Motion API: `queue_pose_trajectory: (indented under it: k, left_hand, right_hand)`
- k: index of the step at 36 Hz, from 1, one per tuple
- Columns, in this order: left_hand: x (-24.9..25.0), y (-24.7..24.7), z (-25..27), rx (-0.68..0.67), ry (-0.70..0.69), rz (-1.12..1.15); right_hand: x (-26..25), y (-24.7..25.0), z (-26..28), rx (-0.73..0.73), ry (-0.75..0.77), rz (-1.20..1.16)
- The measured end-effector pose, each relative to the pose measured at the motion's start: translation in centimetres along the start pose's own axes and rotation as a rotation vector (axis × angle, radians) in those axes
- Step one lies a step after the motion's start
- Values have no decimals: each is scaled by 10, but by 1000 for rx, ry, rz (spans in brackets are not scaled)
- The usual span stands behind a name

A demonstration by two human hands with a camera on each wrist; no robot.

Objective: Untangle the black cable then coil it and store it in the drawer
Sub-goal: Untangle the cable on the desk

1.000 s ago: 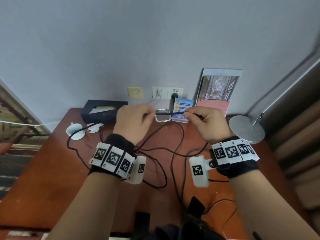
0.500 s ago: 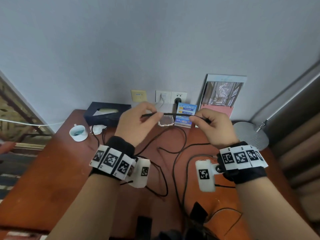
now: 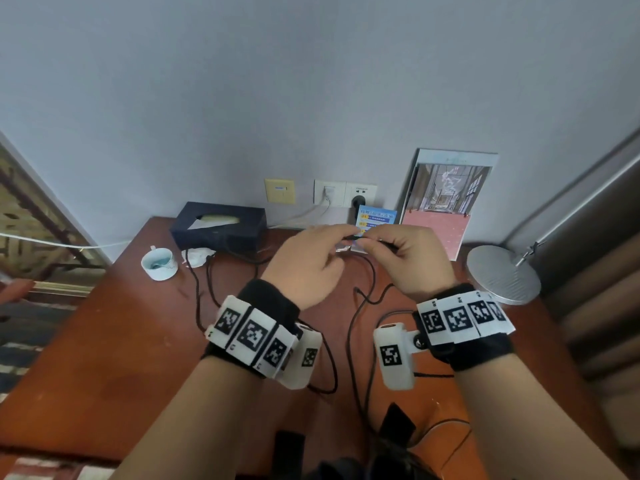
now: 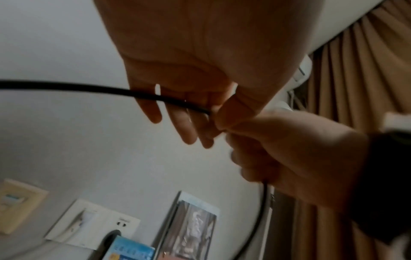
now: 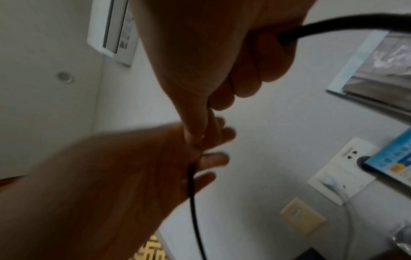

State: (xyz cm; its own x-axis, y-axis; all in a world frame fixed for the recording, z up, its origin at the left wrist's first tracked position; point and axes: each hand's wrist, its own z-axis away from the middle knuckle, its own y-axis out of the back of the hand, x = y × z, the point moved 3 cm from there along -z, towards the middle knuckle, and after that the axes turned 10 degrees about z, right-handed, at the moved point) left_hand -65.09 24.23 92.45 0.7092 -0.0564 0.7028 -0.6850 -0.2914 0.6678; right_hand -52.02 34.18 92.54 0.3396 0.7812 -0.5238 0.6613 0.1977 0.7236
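The black cable lies in loose loops on the red-brown table and rises to both hands near the back wall. My left hand pinches it between thumb and forefinger, with the other fingers straight. My right hand is curled round the cable right beside the left, fingertips almost touching. In the left wrist view the cable runs in from the left to the pinch. In the right wrist view one stretch leaves my right fist and another hangs below my left hand. No drawer is in view.
A dark tissue box, a white cup and crumpled tissue sit at the back left. Wall sockets, a blue card and a leaning picture stand behind the hands. A round metal lamp base sits at the right.
My hands, which held a taut stretch of cable a hand's width apart, have come together until the fingertips nearly meet. The loops on the table have shifted.
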Motion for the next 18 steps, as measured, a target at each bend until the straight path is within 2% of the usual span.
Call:
queue_pose_trajectory:
  k: [2, 4, 10, 15, 18]
  left_hand:
    - [11, -12, -2, -1, -23, -47]
    - [14, -21, -3, -8, 27, -91]
    - [8, -20, -2, -3, 45, -51]
    - [7, -12, -1, 88, 55, 15]
    - [-4, -6, 0, 127, 50, 48]
  right_hand:
    - [-7, -9, 0, -34, 18, 41]
    - [-12, -14, 2, -65, 32, 73]
    - [-8, -15, 4, -157, 44, 16]
    - [0, -10, 4, -52, -71, -13]
    - [3, -4, 4, -39, -40, -28]
